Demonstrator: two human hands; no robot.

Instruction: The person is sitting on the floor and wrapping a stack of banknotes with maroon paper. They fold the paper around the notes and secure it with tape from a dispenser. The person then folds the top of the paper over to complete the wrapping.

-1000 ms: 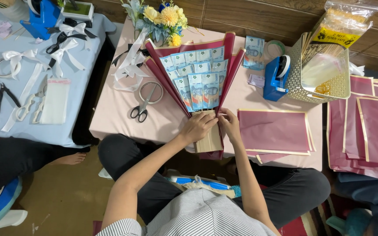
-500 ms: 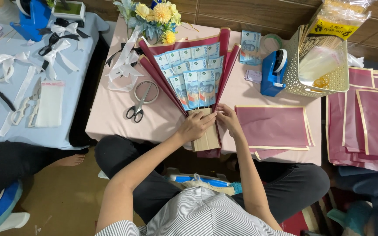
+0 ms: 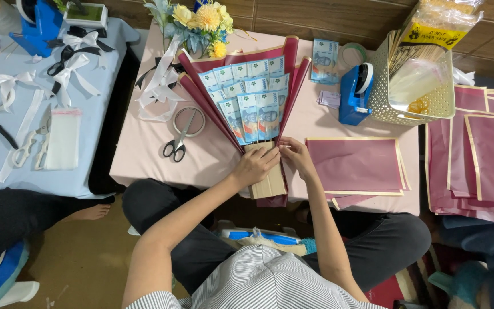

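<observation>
A fan-shaped bouquet of blue-green banknotes (image 3: 251, 98) lies on the pink table (image 3: 144, 163), wrapped in dark red paper (image 3: 201, 94) with a brown cardboard handle (image 3: 270, 182). My left hand (image 3: 254, 166) presses on the top of the handle from the left. My right hand (image 3: 294, 155) pinches the red paper at the bouquet's right edge, beside the handle. Both hands meet at the neck of the bouquet.
Black-handled scissors (image 3: 176, 146) and a tape ring (image 3: 188, 121) lie left of the bouquet. Red sheets (image 3: 354, 164) lie to the right, more on the floor (image 3: 481, 166). A blue tape dispenser (image 3: 353, 94), a basket (image 3: 413, 103), loose banknotes (image 3: 324, 60) and flowers (image 3: 198, 20) stand behind. Another person's leg (image 3: 90, 213) is at left.
My hands have stayed at the bouquet's neck, with the fingers shifting slightly on the paper. The view has drifted a little.
</observation>
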